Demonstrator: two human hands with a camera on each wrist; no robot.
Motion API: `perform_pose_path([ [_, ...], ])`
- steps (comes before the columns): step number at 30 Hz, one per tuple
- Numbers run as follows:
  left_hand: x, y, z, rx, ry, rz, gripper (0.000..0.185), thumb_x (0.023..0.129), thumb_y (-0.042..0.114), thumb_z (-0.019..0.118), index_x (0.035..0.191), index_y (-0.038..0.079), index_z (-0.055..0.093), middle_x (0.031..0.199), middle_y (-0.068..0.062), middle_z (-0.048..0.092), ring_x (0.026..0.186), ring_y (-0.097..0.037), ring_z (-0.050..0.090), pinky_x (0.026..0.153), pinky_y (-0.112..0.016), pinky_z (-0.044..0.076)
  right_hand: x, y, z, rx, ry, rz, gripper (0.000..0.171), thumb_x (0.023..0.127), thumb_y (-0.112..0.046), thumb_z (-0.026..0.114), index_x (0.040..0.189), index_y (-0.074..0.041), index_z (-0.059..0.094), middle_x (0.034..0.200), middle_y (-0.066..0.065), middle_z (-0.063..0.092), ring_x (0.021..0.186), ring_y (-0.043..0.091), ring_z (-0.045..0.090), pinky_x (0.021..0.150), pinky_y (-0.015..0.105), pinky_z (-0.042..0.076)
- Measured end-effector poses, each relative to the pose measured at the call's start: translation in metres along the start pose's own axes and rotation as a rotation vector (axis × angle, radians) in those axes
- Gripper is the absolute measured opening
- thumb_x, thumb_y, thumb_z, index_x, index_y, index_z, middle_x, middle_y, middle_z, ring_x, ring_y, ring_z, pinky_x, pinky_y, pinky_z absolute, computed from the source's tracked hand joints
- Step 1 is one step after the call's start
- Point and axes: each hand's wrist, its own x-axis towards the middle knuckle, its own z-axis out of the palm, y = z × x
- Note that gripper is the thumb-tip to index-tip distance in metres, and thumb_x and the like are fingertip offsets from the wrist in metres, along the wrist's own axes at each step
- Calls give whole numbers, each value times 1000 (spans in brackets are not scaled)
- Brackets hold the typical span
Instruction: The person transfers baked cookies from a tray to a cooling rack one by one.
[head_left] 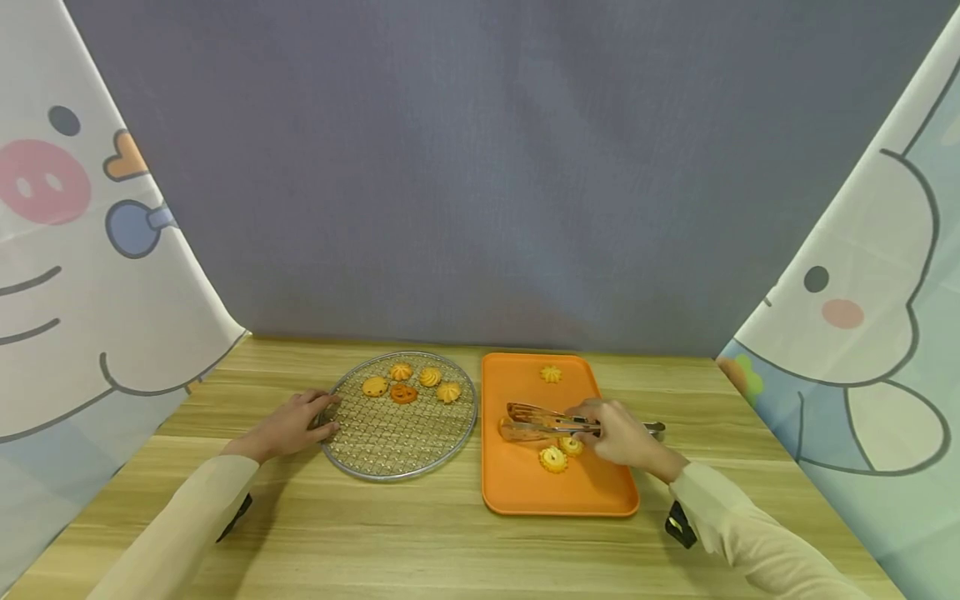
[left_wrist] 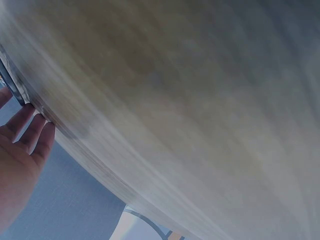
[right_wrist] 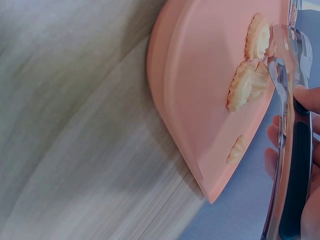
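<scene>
My right hand (head_left: pixel 617 432) grips metal serving tongs (head_left: pixel 551 427) with dark handle grips (right_wrist: pixel 295 180). The tongs' heads point left over the orange tray (head_left: pixel 517 487), their arms a little apart. Close below the tongs lie two yellow cookies, a round one (head_left: pixel 553 459) and another (head_left: pixel 572 446) partly covered by the hand. A star-shaped cookie (head_left: pixel 551 374) lies at the tray's far end. My left hand (head_left: pixel 288 427) touches the left rim of a round wire rack (head_left: pixel 390 446), its fingers (left_wrist: pixel 44 137) fairly straight in the left wrist view. Several cookies (head_left: pixel 430 377) sit on the rack's far half.
The rack and tray stand side by side on a wood-grain table (head_left: pixel 390 542), a narrow gap between them. A grey cloth wall (head_left: pixel 480 208) rises behind the table. Cartoon-printed panels (head_left: pixel 862 333) flank it on both sides.
</scene>
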Motion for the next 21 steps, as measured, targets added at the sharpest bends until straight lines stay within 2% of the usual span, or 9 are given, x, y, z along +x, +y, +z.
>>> perform_pose_path([
  [16,0,-2,1,5,4,-4,44,85,28,63,121,2,56,117,-25,54,104,-47,50,84,-60,41,3,-4,4,2,-21,12,34,79,-4,67,113,-1,63,102,16,65,39,-4,24,37,14,27],
  [21,0,-2,2,-2,-4,-12,45,86,29,63,121,3,55,118,-24,53,105,-48,49,84,-60,41,3,-6,5,-7,-4,3,33,79,-3,67,112,-1,63,99,14,65,41,-4,26,38,15,28],
])
